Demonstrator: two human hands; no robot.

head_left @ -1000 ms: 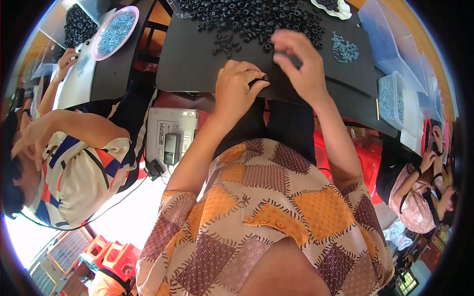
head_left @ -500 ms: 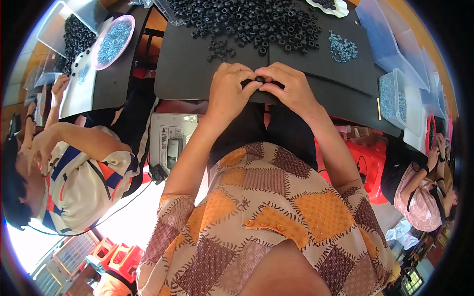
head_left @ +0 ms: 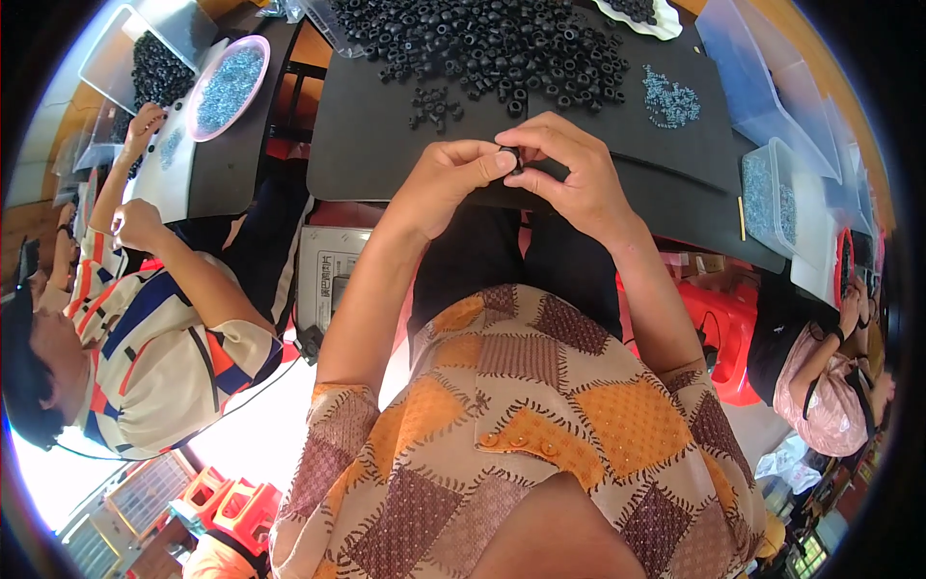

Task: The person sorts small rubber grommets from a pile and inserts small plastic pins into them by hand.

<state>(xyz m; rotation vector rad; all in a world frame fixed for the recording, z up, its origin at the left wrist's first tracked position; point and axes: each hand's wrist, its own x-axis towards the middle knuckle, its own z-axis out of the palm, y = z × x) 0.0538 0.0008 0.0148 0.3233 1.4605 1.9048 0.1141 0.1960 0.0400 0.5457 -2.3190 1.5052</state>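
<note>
Just over the near edge of the black table (head_left: 357, 145), a small round black part (head_left: 516, 160) is held between my two hands. My left hand (head_left: 446, 181) pinches it between thumb and fingers. From the other side my right hand (head_left: 584, 179) grips the same part, its forefinger above and its thumb below. Fingertips cover much of the part. Beyond my hands lies a big heap of round black hollow parts (head_left: 502, 48). A small group of smaller black parts (head_left: 434, 108) sits in front of the heap, on the left.
Small light-blue pieces (head_left: 670, 101) lie at the right, near a clear tub (head_left: 769, 193) of similar ones. A white dish (head_left: 666, 21) stands at the back. At left, a co-worker (head_left: 164, 318) reaches over another table with a pink-rimmed tray (head_left: 262, 60). Another person (head_left: 820, 376) sits at right.
My hands have turned around the black part, and my right fingers have risen and spread more. The co-worker at left has leaned back, with both hands moved.
</note>
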